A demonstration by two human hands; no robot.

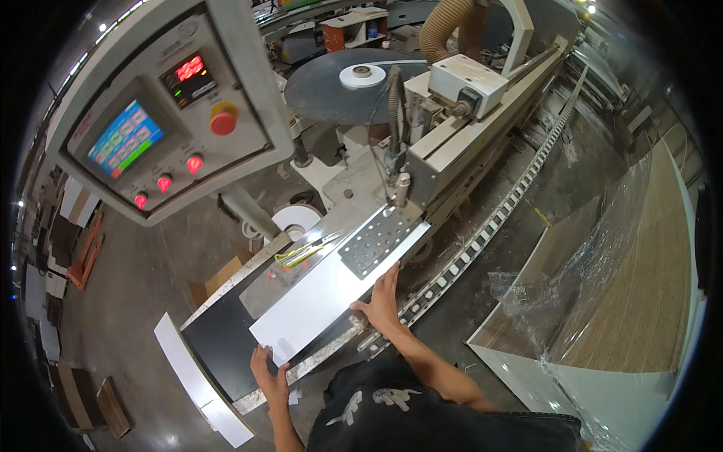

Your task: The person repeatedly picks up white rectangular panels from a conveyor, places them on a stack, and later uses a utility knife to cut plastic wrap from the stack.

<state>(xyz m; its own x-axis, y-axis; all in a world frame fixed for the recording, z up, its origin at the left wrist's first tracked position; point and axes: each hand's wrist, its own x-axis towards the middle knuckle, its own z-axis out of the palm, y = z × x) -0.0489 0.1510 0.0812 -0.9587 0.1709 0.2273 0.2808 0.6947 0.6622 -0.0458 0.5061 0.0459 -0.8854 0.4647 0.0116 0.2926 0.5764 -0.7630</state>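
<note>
A long white panel (312,307) lies aslant on the machine's table, its far end beside a perforated metal plate (376,245). My left hand (271,375) grips the near end of the panel, with fingers and thumb at the corner. Farther along, my right hand (382,301) holds the panel's right long edge, thumb and fingers apart against it. The undersides of both grips are hidden. On the metal bed left of the panel lies a yellow-handled tool (295,258), too small to name surely.
A control box (177,120) with lit screen and buttons overhangs the left. Ahead stand the machine head (467,84) and a round reel table (316,90). To the right run a roller track (482,233) and plastic-wrapped wood-grain boards (625,301). A white strip (199,380) edges the table's near end.
</note>
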